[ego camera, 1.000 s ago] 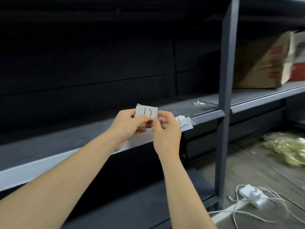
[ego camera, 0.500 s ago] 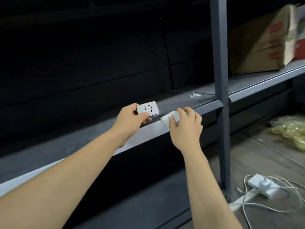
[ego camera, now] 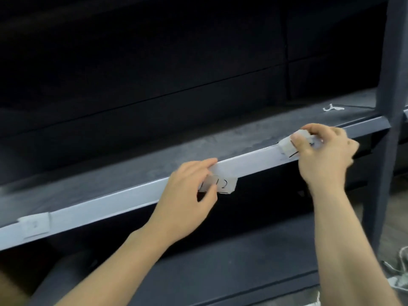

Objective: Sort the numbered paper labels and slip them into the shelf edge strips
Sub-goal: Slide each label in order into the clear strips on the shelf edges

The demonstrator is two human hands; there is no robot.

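My left hand (ego camera: 187,195) pinches a small stack of white paper labels (ego camera: 223,185) just below the shelf edge strip (ego camera: 249,161); the top one reads 12. Its index finger rests on the strip's upper edge. My right hand (ego camera: 322,153) presses another white label (ego camera: 287,146) with a black mark against the strip farther right, fingers curled over the strip's top. One more label (ego camera: 34,225) sits in the strip at the far left.
A dark upright post (ego camera: 388,107) stands right of my right hand. A white scrap (ego camera: 332,108) lies on the dusty shelf (ego camera: 198,142). A lower dark shelf (ego camera: 220,272) runs beneath. White cables (ego camera: 399,272) lie on the floor at the lower right.
The view has closed in on the shelf. My right hand moved right along the strip with its label, and my left hand dropped the stack from above the strip to just below it.
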